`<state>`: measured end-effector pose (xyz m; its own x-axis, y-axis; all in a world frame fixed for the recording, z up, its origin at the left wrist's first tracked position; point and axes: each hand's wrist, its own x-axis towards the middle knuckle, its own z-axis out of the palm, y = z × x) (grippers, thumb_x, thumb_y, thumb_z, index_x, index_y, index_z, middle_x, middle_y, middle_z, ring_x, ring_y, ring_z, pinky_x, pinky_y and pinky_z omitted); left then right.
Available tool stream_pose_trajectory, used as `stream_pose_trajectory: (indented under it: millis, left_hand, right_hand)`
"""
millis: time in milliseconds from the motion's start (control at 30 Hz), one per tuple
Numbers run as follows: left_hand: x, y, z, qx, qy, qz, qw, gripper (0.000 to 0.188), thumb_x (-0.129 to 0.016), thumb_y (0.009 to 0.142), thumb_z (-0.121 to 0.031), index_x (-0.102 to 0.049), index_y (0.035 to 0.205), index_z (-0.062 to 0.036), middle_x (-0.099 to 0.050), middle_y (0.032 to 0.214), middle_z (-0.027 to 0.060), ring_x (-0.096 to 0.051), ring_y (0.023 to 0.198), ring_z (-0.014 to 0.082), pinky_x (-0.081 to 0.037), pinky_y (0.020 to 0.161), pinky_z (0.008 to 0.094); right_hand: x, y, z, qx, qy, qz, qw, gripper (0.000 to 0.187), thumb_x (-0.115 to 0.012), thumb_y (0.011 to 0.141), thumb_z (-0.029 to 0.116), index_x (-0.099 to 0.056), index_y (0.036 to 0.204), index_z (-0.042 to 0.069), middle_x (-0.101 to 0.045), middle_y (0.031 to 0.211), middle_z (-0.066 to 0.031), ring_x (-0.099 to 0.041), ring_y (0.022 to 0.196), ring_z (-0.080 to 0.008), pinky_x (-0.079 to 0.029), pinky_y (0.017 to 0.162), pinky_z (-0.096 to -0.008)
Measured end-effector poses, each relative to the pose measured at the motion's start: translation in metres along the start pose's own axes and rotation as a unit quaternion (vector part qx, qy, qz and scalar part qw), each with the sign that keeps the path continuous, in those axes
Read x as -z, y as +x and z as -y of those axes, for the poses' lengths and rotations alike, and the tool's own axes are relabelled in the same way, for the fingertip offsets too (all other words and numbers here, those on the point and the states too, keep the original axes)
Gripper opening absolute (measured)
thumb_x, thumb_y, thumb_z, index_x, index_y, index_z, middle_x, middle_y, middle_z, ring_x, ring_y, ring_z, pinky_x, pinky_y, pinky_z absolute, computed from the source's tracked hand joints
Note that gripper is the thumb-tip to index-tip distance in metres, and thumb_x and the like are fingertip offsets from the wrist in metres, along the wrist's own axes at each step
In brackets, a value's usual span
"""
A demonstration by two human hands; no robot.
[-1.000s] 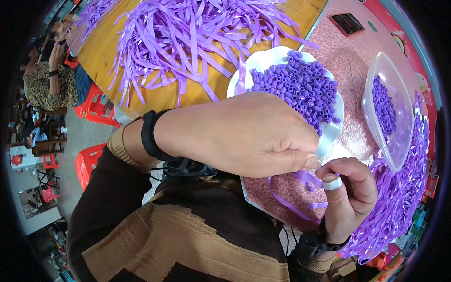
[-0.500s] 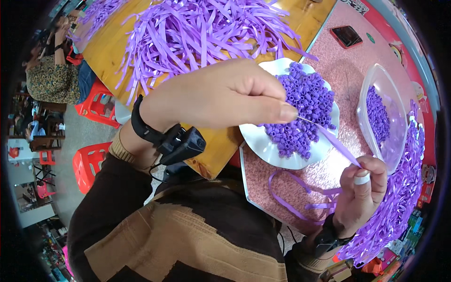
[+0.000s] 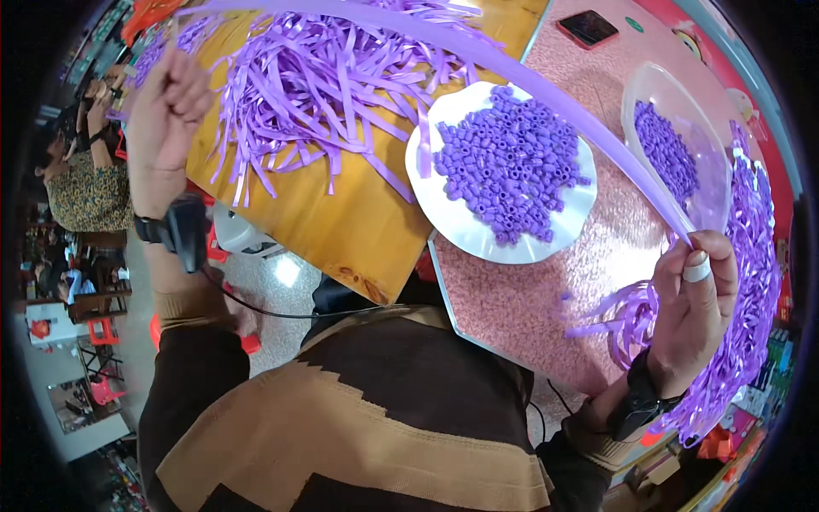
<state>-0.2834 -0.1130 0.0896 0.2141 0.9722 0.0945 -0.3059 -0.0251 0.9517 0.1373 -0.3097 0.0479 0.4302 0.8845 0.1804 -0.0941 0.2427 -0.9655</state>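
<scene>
My left hand (image 3: 173,115) is raised at the far left, fingers curled closed around a thin needle (image 3: 175,32) whose tip barely shows. From there a purple ribbon (image 3: 546,90) stretches in a long arc across the top of the view. Its other end is pinched between thumb and finger of my right hand (image 3: 698,290), which has a white band on one digit. Beneath the arc sits a white wavy-rimmed plate (image 3: 502,253) heaped with small purple tube beads (image 3: 512,162). Loose ribbon loops (image 3: 630,328) lie beside my right wrist.
A clear plastic tub (image 3: 712,175) with more beads stands at the right. Many purple ribbons (image 3: 316,94) spread over the wooden table (image 3: 363,247). A phone (image 3: 587,29) rests on the pink tabletop (image 3: 512,311). Beaded ribbon strands (image 3: 746,307) hang at right. Another person (image 3: 90,192) sits far left.
My left hand has swung from above the plate out to the far left, drawing the ribbon into a long taut arc. My right hand has shifted slightly right and up.
</scene>
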Motion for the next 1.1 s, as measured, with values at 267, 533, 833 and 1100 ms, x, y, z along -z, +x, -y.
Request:
stream_pose_trajectory:
  millis: [267,533,833,1100]
  left_hand:
    - [0.084,0.016,-0.063,-0.037,-0.009,-0.039,0.998,0.026,-0.047,0.096,-0.022,-0.042,0.073,-0.0101,-0.029,0.055,-0.0045,-0.026,0.047,0.0071,-0.022,0.043,0.0222]
    - [0.125,0.027,-0.097,-0.067,0.072,-0.234,0.967,0.030,-0.049,0.096,-0.026,-0.040,0.072,-0.0104,-0.020,0.054,-0.0041,-0.019,0.045,0.0076,-0.018,0.042,0.0242]
    - [0.143,0.027,-0.080,-0.058,0.075,-0.279,0.955,0.028,-0.049,0.095,-0.026,-0.039,0.072,-0.0139,-0.021,0.050,-0.0053,-0.021,0.041,0.0079,-0.017,0.038,0.0249]
    - [0.149,0.027,-0.062,-0.029,0.069,-0.306,0.949,0.029,-0.052,0.094,-0.027,-0.041,0.070,-0.0135,-0.024,0.050,-0.0048,-0.022,0.040,0.0082,-0.018,0.037,0.0239]
  right_hand:
    - [0.012,-0.010,0.019,-0.011,-0.028,0.085,0.996,0.014,-0.062,0.083,0.007,-0.057,0.093,-0.001,-0.058,0.071,-0.0064,-0.055,0.061,-0.0124,-0.042,0.056,-0.0224]
    - [0.039,-0.022,0.013,-0.053,0.034,0.093,0.994,0.012,-0.061,0.084,0.007,-0.056,0.091,0.000,-0.059,0.071,-0.0070,-0.057,0.060,-0.0145,-0.045,0.056,-0.0256]
    - [0.026,-0.049,0.002,-0.167,0.285,0.119,0.936,0.029,-0.043,0.094,0.021,-0.053,0.098,-0.005,-0.060,0.068,-0.0163,-0.058,0.052,-0.0220,-0.048,0.054,-0.0335]
    - [0.024,-0.058,-0.005,-0.193,0.372,0.135,0.898,0.045,-0.032,0.097,0.026,-0.052,0.103,-0.013,-0.062,0.078,-0.0255,-0.062,0.057,-0.0283,-0.053,0.057,-0.0358]
